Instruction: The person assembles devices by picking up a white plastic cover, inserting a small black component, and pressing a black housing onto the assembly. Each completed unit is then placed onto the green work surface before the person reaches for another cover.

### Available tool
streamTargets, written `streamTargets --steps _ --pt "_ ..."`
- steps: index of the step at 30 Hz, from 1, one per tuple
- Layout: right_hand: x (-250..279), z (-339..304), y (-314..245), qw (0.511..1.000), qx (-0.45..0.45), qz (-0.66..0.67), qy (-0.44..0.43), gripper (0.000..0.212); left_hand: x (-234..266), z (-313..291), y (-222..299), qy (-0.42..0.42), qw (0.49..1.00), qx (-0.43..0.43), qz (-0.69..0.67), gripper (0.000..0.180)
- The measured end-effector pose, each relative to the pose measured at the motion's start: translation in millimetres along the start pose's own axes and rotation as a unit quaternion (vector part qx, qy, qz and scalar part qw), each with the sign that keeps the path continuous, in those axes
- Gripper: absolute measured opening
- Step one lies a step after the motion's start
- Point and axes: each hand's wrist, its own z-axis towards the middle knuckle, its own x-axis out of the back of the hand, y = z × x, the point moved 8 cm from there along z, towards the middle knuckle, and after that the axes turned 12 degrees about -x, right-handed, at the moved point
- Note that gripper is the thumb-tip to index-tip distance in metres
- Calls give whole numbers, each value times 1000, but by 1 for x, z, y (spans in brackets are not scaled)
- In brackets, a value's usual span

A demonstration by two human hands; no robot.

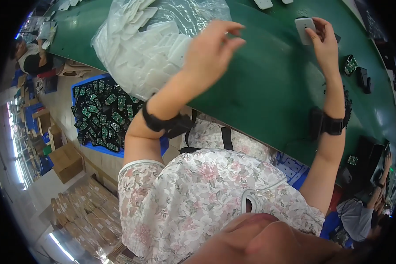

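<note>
My right hand (324, 42) holds a white rounded plastic cover (303, 31) upright over the green table (259, 97), with the thumb on its face. A dark part shows just behind those fingers; I cannot make out whether it is held too. My left hand (212, 50) is slightly blurred in the air beside a clear plastic bag (105, 37). Its thumb and forefinger are apart with nothing between them. Many white plastic covers (156, 53) are heaped in the bag. Each forearm wears a black strap with a small device.
A blue crate (84, 81) of black casings with green circuit boards (105, 112) stands below the table's left edge. Near my right arm lie a circuit board (350, 64) and black casings (362, 77). More white covers (263, 3) lie at the far edge. Other people sit at both sides.
</note>
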Motion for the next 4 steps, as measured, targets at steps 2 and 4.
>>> streamTargets --steps 2,4 --pt "5 23 13 999 -14 -43 -18 38 44 -3 -20 19 994 -40 103 23" --pt "-1 40 29 990 -60 -102 -73 49 83 -9 -52 -5 977 -5 212 23"
